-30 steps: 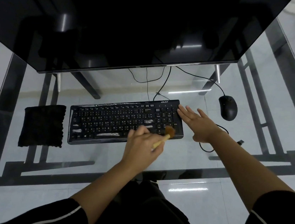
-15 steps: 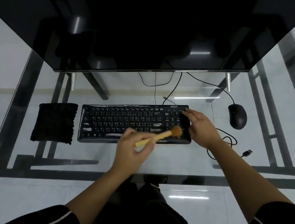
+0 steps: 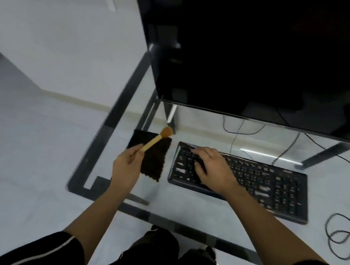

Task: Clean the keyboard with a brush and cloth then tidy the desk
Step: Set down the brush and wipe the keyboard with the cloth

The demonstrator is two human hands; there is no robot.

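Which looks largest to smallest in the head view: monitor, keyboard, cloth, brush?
1. monitor, cropped by the frame and nearer the camera, but clearly largest
2. keyboard
3. cloth, partly hidden by the left hand
4. brush

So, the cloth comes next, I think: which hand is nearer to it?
Left. The left hand, holding the brush, is beside the cloth, at its left edge; the right hand rests on the keyboard, right of it.
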